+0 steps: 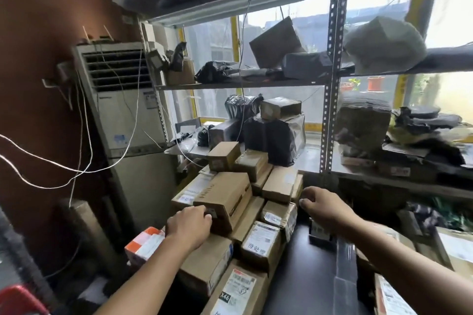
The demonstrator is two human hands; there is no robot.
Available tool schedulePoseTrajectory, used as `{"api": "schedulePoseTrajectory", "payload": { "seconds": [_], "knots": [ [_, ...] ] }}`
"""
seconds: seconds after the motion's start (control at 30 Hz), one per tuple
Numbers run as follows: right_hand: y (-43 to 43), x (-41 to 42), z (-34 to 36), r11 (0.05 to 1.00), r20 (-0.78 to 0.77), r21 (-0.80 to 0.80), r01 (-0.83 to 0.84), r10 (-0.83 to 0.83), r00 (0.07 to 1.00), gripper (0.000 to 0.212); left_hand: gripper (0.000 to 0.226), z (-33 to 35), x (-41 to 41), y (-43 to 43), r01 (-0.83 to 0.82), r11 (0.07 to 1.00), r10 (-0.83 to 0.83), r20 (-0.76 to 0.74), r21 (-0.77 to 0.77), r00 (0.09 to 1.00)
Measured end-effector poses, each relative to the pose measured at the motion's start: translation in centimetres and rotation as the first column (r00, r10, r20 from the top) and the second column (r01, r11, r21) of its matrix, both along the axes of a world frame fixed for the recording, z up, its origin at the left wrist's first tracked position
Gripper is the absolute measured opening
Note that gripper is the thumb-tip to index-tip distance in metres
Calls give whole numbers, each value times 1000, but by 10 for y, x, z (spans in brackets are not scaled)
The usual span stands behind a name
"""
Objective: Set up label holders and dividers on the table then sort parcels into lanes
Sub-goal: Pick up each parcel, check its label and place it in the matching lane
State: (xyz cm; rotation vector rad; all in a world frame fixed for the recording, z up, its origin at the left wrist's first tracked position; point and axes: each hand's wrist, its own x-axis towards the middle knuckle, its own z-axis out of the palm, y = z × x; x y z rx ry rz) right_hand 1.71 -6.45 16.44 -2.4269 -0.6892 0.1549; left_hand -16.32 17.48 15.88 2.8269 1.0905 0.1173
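Toppling of the parcel stack (261, 245) could be caused if the top box (225, 197), gripped by curled left hand (189, 225) fingers, is yanked; right hand (322, 204) fingers loosely curled, empty.

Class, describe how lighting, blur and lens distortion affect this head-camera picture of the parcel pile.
Head view: daylight through the window blows out the upper right and leaves the wall dim. Head view: the shelf post leans and bows from the wide lens. Head view: the bags at the right edge are smeared, while the print on the labelled box stays legible.
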Motion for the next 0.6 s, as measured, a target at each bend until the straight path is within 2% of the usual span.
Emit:
{"api": "schedulePoseTrajectory", "payload": {
  "seconds": [0.3,0.6],
  "knots": [
    [53,56,-5,999,-40,-51,-18,16,999,41,39,9,73,46,5,1000,-5,-21,1,1000],
    [122,72,-21,991,-55,-85,101,-106,993,40,43,-11,146,135,132,981,-148,-110,-141,983]
  ]
}}
